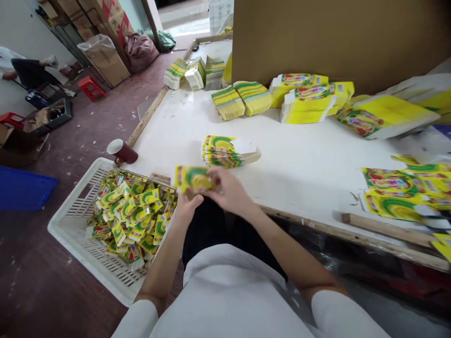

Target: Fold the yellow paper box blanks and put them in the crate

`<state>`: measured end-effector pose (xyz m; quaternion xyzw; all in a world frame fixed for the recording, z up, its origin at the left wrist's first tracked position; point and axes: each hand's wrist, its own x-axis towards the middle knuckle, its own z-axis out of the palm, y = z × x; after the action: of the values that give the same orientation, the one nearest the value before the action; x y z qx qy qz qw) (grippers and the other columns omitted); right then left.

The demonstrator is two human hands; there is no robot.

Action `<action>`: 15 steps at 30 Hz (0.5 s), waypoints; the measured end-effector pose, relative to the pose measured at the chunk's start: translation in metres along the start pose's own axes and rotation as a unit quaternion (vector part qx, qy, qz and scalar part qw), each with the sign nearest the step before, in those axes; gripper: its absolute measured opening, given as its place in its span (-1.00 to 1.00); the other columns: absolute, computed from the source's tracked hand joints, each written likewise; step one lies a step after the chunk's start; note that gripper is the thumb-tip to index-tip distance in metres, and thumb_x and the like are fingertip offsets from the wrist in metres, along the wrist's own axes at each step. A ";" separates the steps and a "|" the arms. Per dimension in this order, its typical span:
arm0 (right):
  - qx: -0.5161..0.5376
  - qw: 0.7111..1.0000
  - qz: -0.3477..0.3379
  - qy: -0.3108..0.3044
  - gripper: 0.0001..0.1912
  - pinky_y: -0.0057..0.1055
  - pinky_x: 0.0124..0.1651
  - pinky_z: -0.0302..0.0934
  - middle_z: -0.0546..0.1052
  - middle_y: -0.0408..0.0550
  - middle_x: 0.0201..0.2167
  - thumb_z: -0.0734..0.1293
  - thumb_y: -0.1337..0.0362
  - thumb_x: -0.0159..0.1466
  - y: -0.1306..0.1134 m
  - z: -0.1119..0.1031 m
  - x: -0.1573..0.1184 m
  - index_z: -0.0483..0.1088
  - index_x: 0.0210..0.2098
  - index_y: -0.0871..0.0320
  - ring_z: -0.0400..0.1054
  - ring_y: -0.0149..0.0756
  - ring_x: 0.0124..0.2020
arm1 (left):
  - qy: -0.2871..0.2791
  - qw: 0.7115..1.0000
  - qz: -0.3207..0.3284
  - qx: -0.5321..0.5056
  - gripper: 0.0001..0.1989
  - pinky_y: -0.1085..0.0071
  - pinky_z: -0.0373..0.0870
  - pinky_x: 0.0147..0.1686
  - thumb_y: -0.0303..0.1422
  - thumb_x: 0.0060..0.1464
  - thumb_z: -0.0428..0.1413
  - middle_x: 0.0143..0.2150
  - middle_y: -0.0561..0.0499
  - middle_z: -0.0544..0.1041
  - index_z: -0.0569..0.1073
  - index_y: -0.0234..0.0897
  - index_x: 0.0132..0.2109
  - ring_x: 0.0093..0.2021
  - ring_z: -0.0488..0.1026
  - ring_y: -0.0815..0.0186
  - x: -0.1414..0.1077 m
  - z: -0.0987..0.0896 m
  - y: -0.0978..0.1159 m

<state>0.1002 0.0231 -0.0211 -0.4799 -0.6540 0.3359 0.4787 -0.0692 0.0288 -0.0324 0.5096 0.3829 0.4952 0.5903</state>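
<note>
A yellow and green printed carton [193,180], slightly blurred, is held between my two hands at the table's front edge. My left hand [186,207] grips it from below, thumb bent inward. At its right end, the fingers of my right hand [227,190] are closed on it. Just beyond lies a small fanned stack of similar flat cartons [225,151] on the white table [299,157]. To the left of my left hand, a white plastic basket [75,234] holds a heap of small folded yellow boxes [136,213].
A dark red mug [123,151] stands at the table's left corner. Carton bundles [241,99] line the back near a brown board [334,37]. Loose cartons [391,183] and a wooden strip [385,227] lie right. A person [33,72] sits far left.
</note>
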 end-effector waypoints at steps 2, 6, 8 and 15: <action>0.155 0.985 0.023 -0.068 -0.55 -0.25 -0.16 0.33 0.43 -0.11 -0.28 0.45 0.27 0.13 -0.012 0.020 -0.019 0.26 -0.03 0.06 0.36 -0.23 -0.28 | 0.077 0.992 0.019 -0.098 -0.52 0.24 0.45 0.03 0.01 0.00 0.25 -0.13 -0.03 0.52 0.42 -0.11 -0.01 -0.05 0.51 0.23 0.001 0.017 0.001; 0.219 0.972 0.031 -0.079 -0.49 -0.27 -0.19 0.40 0.48 -0.13 -0.22 0.49 0.13 0.12 -0.020 0.044 -0.035 0.27 0.00 -0.01 0.40 -0.24 -0.26 | 0.184 0.970 0.039 -0.153 -0.70 0.48 0.42 -0.27 -0.06 0.08 0.22 -0.44 0.14 0.29 0.39 -0.16 -0.24 -0.42 0.37 0.45 0.001 0.026 0.009; 0.214 0.974 0.041 -0.067 -0.55 -0.25 -0.23 0.39 0.51 -0.13 -0.25 0.49 0.11 0.12 -0.017 0.045 -0.032 0.33 -0.05 -0.01 0.39 -0.23 -0.30 | 0.194 0.973 0.032 -0.123 -0.66 0.52 0.39 -0.33 -0.04 0.05 0.25 -0.44 0.15 0.29 0.40 -0.18 -0.24 -0.45 0.34 0.47 0.000 0.021 0.011; 0.166 0.984 0.068 0.005 -0.92 -0.31 -0.25 0.34 0.56 -0.12 -0.39 0.40 0.24 0.21 -0.002 0.020 -0.017 0.51 -0.32 0.10 0.44 -0.26 -0.35 | 0.176 0.983 0.051 -0.025 -0.59 0.37 0.47 -0.08 -0.07 -0.13 0.37 -0.24 0.04 0.57 0.55 -0.17 -0.17 -0.21 0.53 0.32 -0.009 -0.001 -0.003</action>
<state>0.0820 0.0064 -0.0312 -0.4388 -0.5530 0.4689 0.5309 -0.0718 0.0204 -0.0359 0.4183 0.4420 0.6162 0.4999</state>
